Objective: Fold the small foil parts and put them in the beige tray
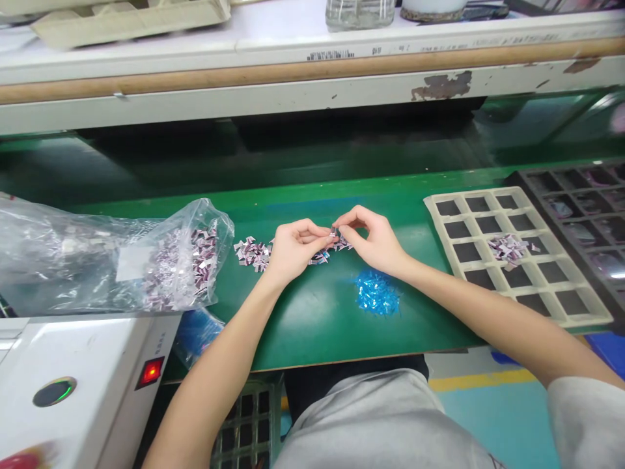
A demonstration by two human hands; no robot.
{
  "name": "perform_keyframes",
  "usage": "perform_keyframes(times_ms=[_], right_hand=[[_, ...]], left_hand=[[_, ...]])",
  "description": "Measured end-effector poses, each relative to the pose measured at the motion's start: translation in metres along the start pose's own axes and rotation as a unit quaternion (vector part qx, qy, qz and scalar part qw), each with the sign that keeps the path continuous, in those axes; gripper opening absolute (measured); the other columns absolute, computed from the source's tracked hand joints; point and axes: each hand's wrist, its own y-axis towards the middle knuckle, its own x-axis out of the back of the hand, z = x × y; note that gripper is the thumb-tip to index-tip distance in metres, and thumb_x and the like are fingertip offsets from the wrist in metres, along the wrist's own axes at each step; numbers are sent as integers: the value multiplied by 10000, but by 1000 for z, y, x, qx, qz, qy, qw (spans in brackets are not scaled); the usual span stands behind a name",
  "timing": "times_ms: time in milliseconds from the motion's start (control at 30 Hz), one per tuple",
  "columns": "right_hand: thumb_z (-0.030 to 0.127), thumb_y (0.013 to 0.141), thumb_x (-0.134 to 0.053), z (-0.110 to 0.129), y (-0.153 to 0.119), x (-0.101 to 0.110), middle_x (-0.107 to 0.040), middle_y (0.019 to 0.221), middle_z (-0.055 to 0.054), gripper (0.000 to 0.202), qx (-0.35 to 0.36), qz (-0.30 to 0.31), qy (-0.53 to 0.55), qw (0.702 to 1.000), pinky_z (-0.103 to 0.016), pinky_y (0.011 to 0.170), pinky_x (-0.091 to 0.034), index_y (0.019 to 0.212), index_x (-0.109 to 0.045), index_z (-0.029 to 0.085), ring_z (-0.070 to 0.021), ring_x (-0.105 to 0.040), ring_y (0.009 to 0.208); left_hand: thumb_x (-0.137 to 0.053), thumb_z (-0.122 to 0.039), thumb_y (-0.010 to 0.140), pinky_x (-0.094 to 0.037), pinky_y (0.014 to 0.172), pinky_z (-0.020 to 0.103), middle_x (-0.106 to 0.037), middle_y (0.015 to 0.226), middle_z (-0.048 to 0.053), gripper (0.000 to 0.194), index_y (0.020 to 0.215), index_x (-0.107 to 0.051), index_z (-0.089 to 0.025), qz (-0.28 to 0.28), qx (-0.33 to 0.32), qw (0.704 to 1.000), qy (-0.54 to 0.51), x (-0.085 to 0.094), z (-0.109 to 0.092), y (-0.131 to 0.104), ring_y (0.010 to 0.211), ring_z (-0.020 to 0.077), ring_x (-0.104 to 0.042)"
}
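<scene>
My left hand (297, 249) and my right hand (374, 240) meet over the green tabletop, fingertips pinched. Between them is a small silvery-purple piece (334, 232), which both hands seem to grip; its exact kind is too small to tell. Under and beside my left hand spreads a loose pile of similar small pieces (254, 254), partly hidden by the hand. A heap of shiny blue film strips (377, 293) lies just below my right hand. To the left, a clear plastic bag (222, 228) holds many more of the silvery-purple pieces.
A cream divided tray (442, 241) with a small pile of pieces (508, 249) stands right, beside a dark compartment tray (541, 185). A white machine with a lit red switch (150, 372) occupies the lower left. A shelf edge (273, 104) runs across the back.
</scene>
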Motion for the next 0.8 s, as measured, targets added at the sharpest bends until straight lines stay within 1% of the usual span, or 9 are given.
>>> perform_keyframes(times_ms=[167, 367, 433, 500, 567, 633, 700, 800], right_hand=[[306, 970, -663, -2, 0, -1, -793, 995, -45, 83, 9, 1, -17, 1000, -438, 890, -608, 912, -697, 257, -254, -746, 974], [289, 974, -657, -6, 0, -1, -776, 949, -44, 99, 29, 6, -50, 998, -414, 838, -596, 900, -709, 249, -241, -733, 909], [298, 981, -656, -7, 1, -1, -786, 957, -43, 101, 22, 6, -54, 998, -421, 858, -605, 933, -730, 250, -238, -738, 904], [305, 976, -670, -8, 2, 0, -804, 1018, -51, 104, 16, 6, -45, 999, -430, 896, -615, 1004, -753, 249, -239, -750, 933], [296, 954, -694, -9, 3, 1, -812, 1069, -59, 159, 13, 17, -22, 1000, -430, 911, -623, 1091, -758, 247, -237, -757, 953], [277, 931, -705, -9, 4, 1, -807, 1054, -59, 218, 9, 37, 0, 999, -419, 889, -627, 1143, -748, 244, -230, -754, 932], [260, 926, -696, -10, 4, 2, -789, 1005, -50, 233, 7, 55, 8, 998, -407, 859, -621, 1156, -734, 241, -221, -740, 890], [248, 963, -639, -12, 5, 4, -755, 979, -43, 207, 28, 63, -30, 997, -400, 840, -586, 1157, -710, 239, -210, -697, 839]], left_hand=[[-1014, -465, 678, -692, 991, 499, -857, 933, 115, 403, 810, -770, -173, -1, -8, 1000, 8, 0, 3, 1, 920, 309, -850], [-994, -435, 699, -692, 980, 481, -854, 932, 106, 357, 807, -776, -173, 6, -14, 1000, 15, -1, 5, 1, 912, 293, -845], [-992, -440, 700, -691, 982, 485, -853, 928, 106, 358, 810, -776, -176, 10, -10, 1000, 16, -1, 4, 0, 918, 298, -846], [-990, -446, 703, -691, 980, 485, -851, 919, 107, 362, 810, -773, -176, 16, -5, 1000, 16, -1, 3, 0, 915, 302, -847], [-989, -450, 706, -693, 967, 479, -849, 910, 106, 364, 807, -770, -177, 22, 0, 1000, 15, -1, 2, 0, 898, 301, -847], [-989, -447, 708, -696, 949, 467, -848, 902, 103, 361, 814, -772, -178, 27, 2, 1000, 12, -1, 3, 0, 881, 297, -847], [-984, -441, 718, -696, 935, 456, -848, 902, 103, 354, 832, -774, -180, 30, 4, 1000, 6, -3, 5, 0, 881, 296, -846], [-956, -433, 751, -691, 915, 441, -848, 916, 105, 333, 882, -781, -182, 31, -2, 999, 25, -3, 6, 1, 894, 296, -843]])
